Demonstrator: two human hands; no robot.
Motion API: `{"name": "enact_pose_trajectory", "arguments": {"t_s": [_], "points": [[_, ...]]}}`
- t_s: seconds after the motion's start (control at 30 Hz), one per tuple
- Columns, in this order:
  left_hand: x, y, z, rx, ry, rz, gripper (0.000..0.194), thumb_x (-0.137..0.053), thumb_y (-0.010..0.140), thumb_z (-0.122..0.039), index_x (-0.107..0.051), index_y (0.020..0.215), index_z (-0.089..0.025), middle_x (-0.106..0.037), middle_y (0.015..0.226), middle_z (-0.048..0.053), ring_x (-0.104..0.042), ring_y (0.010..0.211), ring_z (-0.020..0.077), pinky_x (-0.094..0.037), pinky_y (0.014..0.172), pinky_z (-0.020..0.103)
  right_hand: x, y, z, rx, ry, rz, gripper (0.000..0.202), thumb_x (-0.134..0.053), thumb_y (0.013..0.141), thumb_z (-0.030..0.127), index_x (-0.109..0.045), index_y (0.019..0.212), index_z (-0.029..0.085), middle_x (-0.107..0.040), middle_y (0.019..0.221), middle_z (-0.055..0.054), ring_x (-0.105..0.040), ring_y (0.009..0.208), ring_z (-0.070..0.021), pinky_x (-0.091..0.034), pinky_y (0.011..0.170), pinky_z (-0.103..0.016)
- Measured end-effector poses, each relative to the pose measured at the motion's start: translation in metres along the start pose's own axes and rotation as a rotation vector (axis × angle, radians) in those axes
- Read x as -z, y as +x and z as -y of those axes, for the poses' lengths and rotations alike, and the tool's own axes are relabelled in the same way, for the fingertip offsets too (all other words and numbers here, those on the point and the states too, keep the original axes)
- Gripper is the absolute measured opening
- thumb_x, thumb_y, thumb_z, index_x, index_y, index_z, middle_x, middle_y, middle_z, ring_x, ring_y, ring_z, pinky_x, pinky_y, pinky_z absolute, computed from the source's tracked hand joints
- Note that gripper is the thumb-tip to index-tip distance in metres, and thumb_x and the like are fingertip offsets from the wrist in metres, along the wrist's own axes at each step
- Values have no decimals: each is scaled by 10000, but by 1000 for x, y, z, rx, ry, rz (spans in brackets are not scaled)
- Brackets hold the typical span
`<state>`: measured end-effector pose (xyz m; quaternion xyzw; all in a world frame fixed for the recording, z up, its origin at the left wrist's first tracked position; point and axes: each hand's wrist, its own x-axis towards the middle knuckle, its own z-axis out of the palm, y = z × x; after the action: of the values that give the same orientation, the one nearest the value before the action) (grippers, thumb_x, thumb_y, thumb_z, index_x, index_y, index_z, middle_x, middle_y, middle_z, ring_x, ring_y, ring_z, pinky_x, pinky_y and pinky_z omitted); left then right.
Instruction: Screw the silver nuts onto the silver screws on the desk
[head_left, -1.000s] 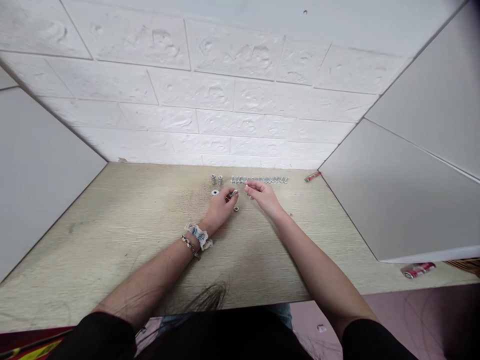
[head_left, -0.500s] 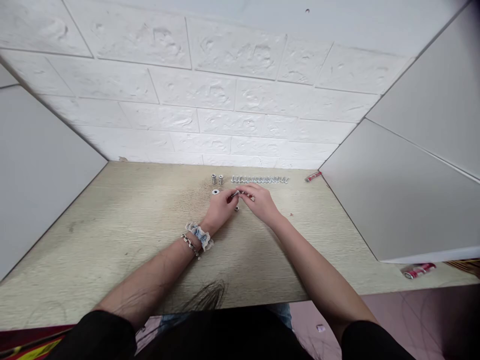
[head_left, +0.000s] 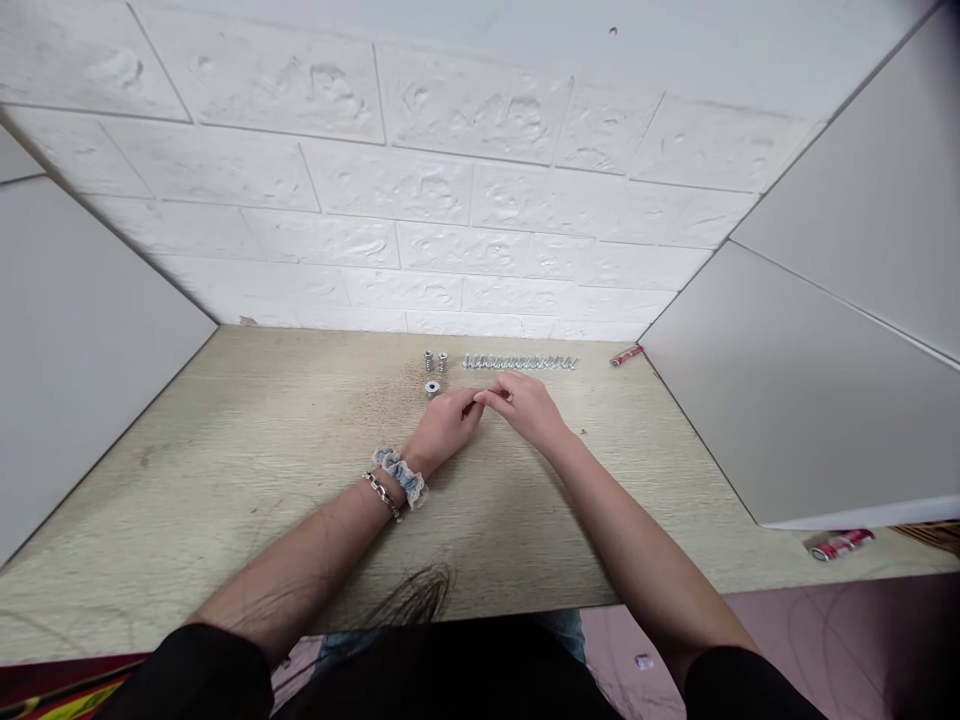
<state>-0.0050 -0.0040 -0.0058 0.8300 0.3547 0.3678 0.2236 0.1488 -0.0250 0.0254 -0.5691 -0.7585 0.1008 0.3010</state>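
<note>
My left hand (head_left: 448, 422) and my right hand (head_left: 531, 412) meet over the middle of the table, thumbs and fingertips pinched close together. Whatever is between their fingers is hidden now. Just past my left hand lies a round metal ring with a dark hole, like a washer (head_left: 433, 389). Behind it two small threaded metal pieces (head_left: 428, 361) stand upright side by side. A row of small silver screws (head_left: 521, 363) lies beyond my right hand, lined up near the wall.
The wooden table (head_left: 285, 420) ends at a white brick-patterned wall (head_left: 435, 245). Grey-white panels (head_left: 787, 390) rise at both sides. One red cylinder like a battery (head_left: 626, 355) lies in the back right corner, another red cylinder (head_left: 841, 545) near the front right edge.
The small metal piece visible between my fingertips is now hidden. My hands have shifted slightly nearer to me, and the nut beneath them no longer shows.
</note>
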Motion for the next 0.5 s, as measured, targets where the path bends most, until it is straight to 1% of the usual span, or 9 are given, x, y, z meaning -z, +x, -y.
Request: {"name": "enact_pose_trajectory", "arguments": {"t_s": [0.07, 0.13, 0.17, 0.23, 0.3, 0.33, 0.4, 0.5], "points": [[0, -1, -1, -48, 13, 23, 231, -419, 857, -239, -640, 843, -171, -587, 690, 33, -513, 652, 127, -411, 677, 249, 0, -1, 1, -4, -35, 6, 383, -445, 852, 462, -460, 580, 192, -489, 637, -9, -432, 614, -135, -318, 581, -261], [1, -2, -2, -112, 26, 53, 214, -420, 852, -227, -623, 819, -168, -587, 726, 45, -512, 666, 127, -408, 671, 247, -1, -3, 1, -3, -25, 0, 370, -390, 874, 460, -480, 632, 194, -508, 675, -20, -452, 644, -144, -338, 603, -265], [1, -2, -3, -142, 33, 66, 211, -417, 851, -224, -618, 825, -166, -588, 741, 51, -513, 671, 128, -406, 667, 246, -3, -4, 2, 0, 6, -13, 352, -361, 885, 453, -507, 698, 193, -533, 725, -30, -478, 687, -152, -360, 632, -269], [2, -3, -4, -180, 45, 83, 219, -403, 853, -220, -614, 844, -163, -584, 746, 58, -509, 665, 129, -402, 653, 246, -8, -6, 2, 11, 103, -58, 333, -313, 903, 437, -536, 891, 191, -576, 883, -59, -525, 821, -172, -402, 721, -288], [2, -4, -6, -182, 51, 93, 226, -393, 850, -213, -613, 833, -160, -575, 724, 57, -498, 642, 126, -396, 632, 245, -13, -8, 3, 32, 194, -106, 362, -277, 914, 430, -503, 1070, 195, -570, 1038, -85, -532, 954, -185, -418, 813, -316], [2, -4, -6, -174, 46, 95, 226, -393, 847, -209, -610, 813, -159, -572, 715, 56, -491, 631, 123, -394, 625, 245, -16, -8, 4, 50, 224, -123, 382, -265, 916, 432, -481, 1128, 200, -558, 1092, -93, -526, 1002, -189, -419, 848, -329], [2, -5, -8, -149, 29, 92, 219, -396, 836, -201, -601, 774, -156, -570, 700, 55, -484, 616, 119, -392, 613, 245, -21, -9, 4, 105, 257, -139, 412, -252, 917, 442, -458, 1188, 210, -540, 1159, -101, -505, 1078, -193, -413, 909, -355], [1, -5, -9, -121, 1, 64, 205, -401, 822, -191, -592, 756, -153, -567, 676, 51, -484, 608, 120, -390, 601, 245, -24, -9, 5, 183, 265, -119, 442, -259, 912, 455, -464, 1216, 209, -519, 1234, -111, -454, 1181, -202, -375, 993, -390]]}}
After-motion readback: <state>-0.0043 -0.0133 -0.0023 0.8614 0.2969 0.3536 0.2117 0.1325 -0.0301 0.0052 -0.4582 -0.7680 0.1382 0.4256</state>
